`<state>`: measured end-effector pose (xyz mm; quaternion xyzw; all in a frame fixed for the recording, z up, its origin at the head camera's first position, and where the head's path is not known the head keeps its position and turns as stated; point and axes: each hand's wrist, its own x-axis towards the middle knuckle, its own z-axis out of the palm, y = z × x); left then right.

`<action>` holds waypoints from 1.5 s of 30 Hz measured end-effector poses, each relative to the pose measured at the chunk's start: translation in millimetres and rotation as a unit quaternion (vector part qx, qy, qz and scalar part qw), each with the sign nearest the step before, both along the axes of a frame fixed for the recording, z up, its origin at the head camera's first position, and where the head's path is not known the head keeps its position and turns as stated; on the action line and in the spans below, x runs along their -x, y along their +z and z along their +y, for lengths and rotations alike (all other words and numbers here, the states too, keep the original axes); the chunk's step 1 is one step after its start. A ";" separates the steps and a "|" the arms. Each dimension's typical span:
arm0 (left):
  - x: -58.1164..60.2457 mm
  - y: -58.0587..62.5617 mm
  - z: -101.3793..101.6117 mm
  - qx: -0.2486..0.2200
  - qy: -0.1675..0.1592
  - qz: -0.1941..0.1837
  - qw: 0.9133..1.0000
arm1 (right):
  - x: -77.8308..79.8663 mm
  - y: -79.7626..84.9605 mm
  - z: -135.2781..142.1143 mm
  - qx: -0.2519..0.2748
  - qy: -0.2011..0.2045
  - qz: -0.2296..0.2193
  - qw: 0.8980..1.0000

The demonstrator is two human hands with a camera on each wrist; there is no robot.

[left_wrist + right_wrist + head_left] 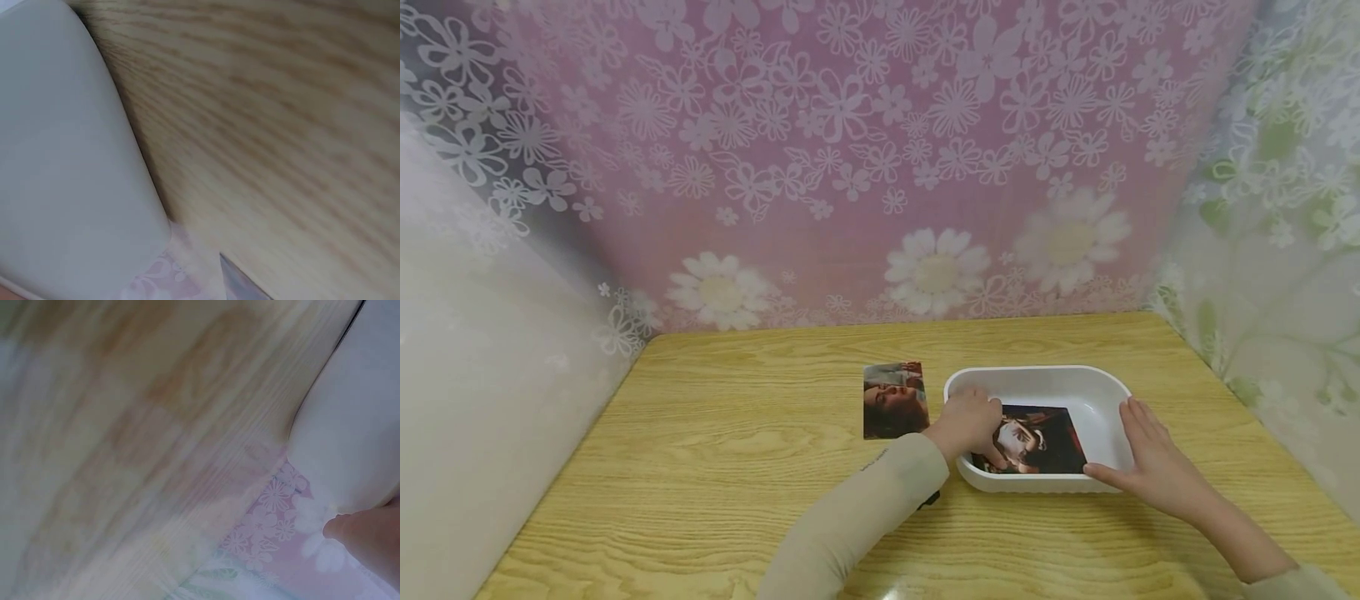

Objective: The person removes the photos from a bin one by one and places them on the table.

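Note:
In the head view a white basin (1037, 377) with rounded corners stands on the wooden table. A dark picture card (1048, 442) showing a pale face lies inside it. My left hand (966, 425) reaches over the basin's left rim and holds the card's left end, its fingers partly blurred. At the right end, my right hand (1165, 462) rests its extended fingers on the rim, with the thumb stretched along the front edge near the card's corner. The basin's outer wall also shows in the left wrist view (69, 156) and beside a fingertip (359, 534) in the right wrist view.
A second picture card (893, 400) lies on the table left of the basin, close to my left sleeve (880, 508). A small black item (929, 501) pokes out below that sleeve. Floral curtains (850, 167) surround the wooden table (730, 433).

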<state>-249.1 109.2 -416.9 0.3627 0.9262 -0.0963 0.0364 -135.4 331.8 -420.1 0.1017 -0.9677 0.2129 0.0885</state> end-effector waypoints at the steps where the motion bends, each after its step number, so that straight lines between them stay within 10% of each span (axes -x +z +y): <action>1: 0.4 0.1 -0.1 -0.007 -0.002 0.003 1.000 | 0.0 0.1 0.0 0.000 0.000 -0.001 1.000; 17: 10.3 7.0 -4.3 -0.210 0.007 -0.096 0.973 | 2.4 -0.6 1.7 -0.001 0.007 0.013 1.000; 32: 14.7 6.2 -7.9 -0.312 0.011 -0.095 0.945 | 1.9 0.7 0.4 0.005 0.003 -0.001 1.000; 38: 15.5 11.9 -13.9 -0.398 0.015 -0.168 0.902 | 1.6 0.6 -1.0 -0.002 -0.003 -0.003 1.000; 45: 19.8 14.9 -19.3 -0.489 0.093 -0.218 0.839 | 0.3 -1.3 -0.1 0.001 -0.001 0.008 1.000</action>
